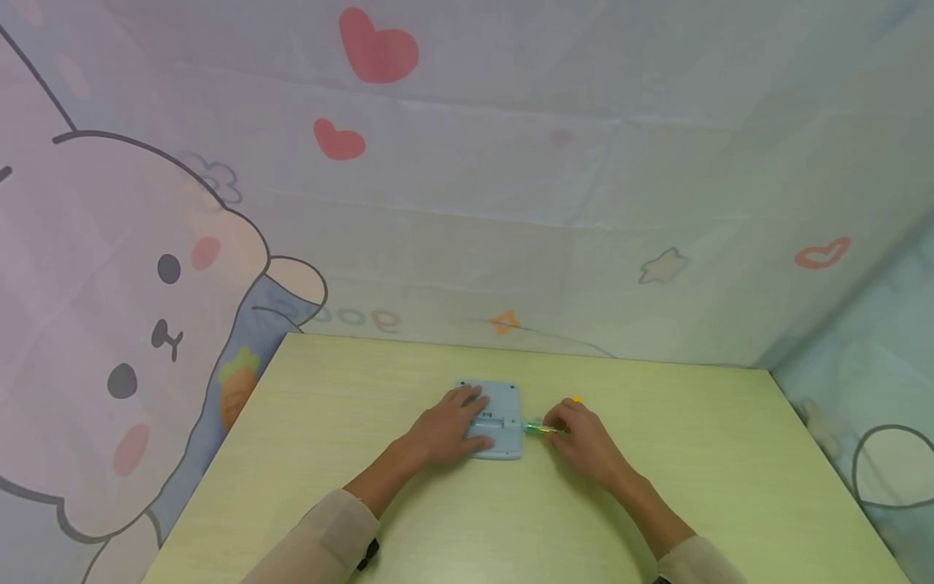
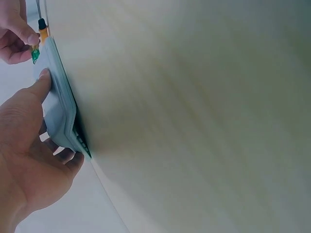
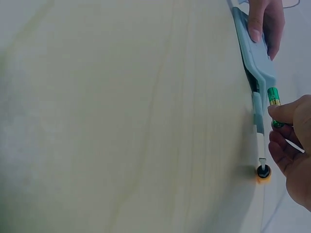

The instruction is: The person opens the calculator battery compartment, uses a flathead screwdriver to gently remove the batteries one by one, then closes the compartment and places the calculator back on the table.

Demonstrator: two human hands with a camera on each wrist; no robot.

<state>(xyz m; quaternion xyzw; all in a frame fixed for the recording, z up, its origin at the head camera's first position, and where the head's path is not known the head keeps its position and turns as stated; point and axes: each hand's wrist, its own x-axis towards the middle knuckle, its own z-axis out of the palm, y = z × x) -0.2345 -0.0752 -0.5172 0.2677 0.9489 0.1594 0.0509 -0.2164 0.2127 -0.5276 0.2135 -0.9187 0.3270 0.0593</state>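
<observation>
A light blue calculator (image 1: 505,442) lies face down on the table, with a long slot (image 1: 492,422) showing in its back. My left hand (image 1: 451,426) holds it by its left side, fingers spread over the far part and thumb across the near part. In the left wrist view, the thumb lies on the back and the other fingers curl at the edge. Just right of the calculator, my right hand (image 1: 584,438) pinches a green and gold battery (image 3: 273,95) between thumb and fingers. The slot's contents are too small to tell.
A screwdriver with an orange handle and black collar (image 2: 42,24) lies on the table beyond the right hand. A small pale teal piece (image 3: 258,114) sits near the calculator. The pale wooden table (image 1: 350,389) backs onto a printed cloth (image 1: 467,243).
</observation>
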